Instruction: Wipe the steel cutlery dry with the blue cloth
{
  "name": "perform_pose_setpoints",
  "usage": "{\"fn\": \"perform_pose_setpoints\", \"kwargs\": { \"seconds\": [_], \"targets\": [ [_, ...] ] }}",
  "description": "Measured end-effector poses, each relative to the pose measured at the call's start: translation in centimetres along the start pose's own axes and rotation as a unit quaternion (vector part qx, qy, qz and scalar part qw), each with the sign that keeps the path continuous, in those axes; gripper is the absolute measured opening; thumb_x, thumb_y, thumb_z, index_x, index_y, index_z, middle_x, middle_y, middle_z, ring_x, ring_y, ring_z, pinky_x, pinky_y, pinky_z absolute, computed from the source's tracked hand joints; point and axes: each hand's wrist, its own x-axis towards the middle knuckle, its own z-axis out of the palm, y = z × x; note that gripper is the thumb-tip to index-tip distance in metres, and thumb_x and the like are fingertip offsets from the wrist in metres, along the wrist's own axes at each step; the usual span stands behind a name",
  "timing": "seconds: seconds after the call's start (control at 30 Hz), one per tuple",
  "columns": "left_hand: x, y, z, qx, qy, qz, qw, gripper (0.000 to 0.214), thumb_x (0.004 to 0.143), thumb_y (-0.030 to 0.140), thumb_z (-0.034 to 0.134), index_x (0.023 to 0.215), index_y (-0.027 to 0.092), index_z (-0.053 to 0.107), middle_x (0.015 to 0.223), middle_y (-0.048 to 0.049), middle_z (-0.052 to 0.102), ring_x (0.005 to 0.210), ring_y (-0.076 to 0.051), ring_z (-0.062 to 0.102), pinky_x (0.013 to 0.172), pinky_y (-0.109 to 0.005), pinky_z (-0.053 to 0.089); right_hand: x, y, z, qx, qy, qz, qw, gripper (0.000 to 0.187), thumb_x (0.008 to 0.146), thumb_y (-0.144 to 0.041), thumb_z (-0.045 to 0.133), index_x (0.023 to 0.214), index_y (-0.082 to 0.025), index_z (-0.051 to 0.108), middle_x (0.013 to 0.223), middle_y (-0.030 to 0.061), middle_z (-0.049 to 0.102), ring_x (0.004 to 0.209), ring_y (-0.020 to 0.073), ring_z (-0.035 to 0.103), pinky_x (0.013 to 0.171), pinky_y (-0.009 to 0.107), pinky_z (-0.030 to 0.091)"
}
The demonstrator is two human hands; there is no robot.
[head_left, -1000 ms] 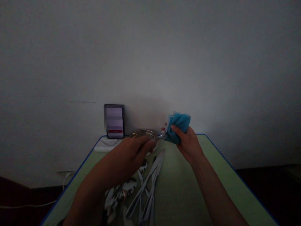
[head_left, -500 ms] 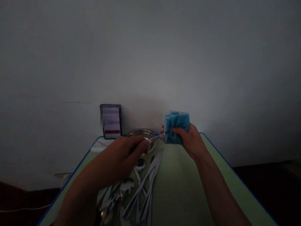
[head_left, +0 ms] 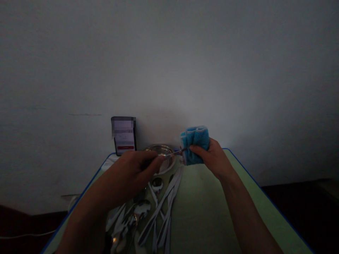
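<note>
My left hand (head_left: 137, 169) is closed round the handle of a metal utensil (head_left: 173, 153), whose far end is buried in a folded blue cloth (head_left: 194, 144). My right hand (head_left: 212, 158) grips that cloth, thumb on its near side, pinching it over the utensil's tip. Both hands hover above the far middle of a green table (head_left: 206, 211). Whether the utensil is a spoon, fork or knife is hidden by the cloth.
A pile of several spoons and knives (head_left: 150, 215) lies on the table below my left arm. A metal bowl (head_left: 161, 155) sits at the far edge, with a phone (head_left: 124, 135) propped against the wall beside it. A white cable (head_left: 26, 234) trails at the lower left.
The cloth and my right hand have slid slightly left along the utensil, and the cloth has turned a little. My left hand has stayed almost still.
</note>
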Motion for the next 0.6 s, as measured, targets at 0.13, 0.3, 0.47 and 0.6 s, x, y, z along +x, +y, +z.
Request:
{"fn": "perform_pose_setpoints", "kwargs": {
  "seconds": [0.13,0.3,0.47,0.6],
  "targets": [
    [-0.06,0.07,-0.06,0.0,0.002,-0.005,1.0,0.042,0.088,0.043,0.035,0.069,0.016,0.06,0.053,0.0014,0.055,0.048,-0.011,0.05,0.045,-0.022,0.031,0.04,0.08,0.3,-0.004,0.004,0.001,1.0,0.019,0.071,-0.031,0.064,0.083,-0.016,0.064,0.077,0.0019,0.068,0.067,0.0157,0.061,0.068,0.033,0.051],
    [-0.18,0.04,-0.14,0.006,0.0,-0.002,1.0,0.041,0.088,0.043,0.036,0.069,0.017,0.061,0.054,0.0011,0.058,0.048,-0.011,0.051,0.046,-0.022,0.031,-0.09,0.15,0.48,0.019,-0.015,0.01,1.0,0.025,0.07,-0.034,0.066,0.088,-0.017,0.065,0.085,0.0039,0.07,0.07,0.0165,0.064,0.069,0.034,0.052],
    [-0.1,-0.04,-0.15,0.008,0.005,0.004,1.0,0.041,0.088,0.043,0.037,0.066,0.017,0.059,0.052,0.0026,0.054,0.046,-0.01,0.049,0.046,-0.023,0.03,-0.16,0.1,0.45,0.004,-0.015,-0.007,1.0,0.026,0.066,-0.034,0.07,0.086,-0.018,0.066,0.084,0.0031,0.07,0.069,0.0158,0.063,0.068,0.034,0.053],
    [-0.03,-0.04,-0.08,0.013,0.007,0.002,1.0,0.041,0.088,0.044,0.036,0.067,0.017,0.059,0.053,0.0024,0.054,0.047,-0.011,0.049,0.046,-0.023,0.03,-0.07,0.02,0.34,-0.029,-0.014,-0.003,0.999,0.023,0.072,-0.036,0.065,0.085,-0.017,0.066,0.08,0.004,0.07,0.068,0.0171,0.063,0.067,0.036,0.052]
  ]
}}
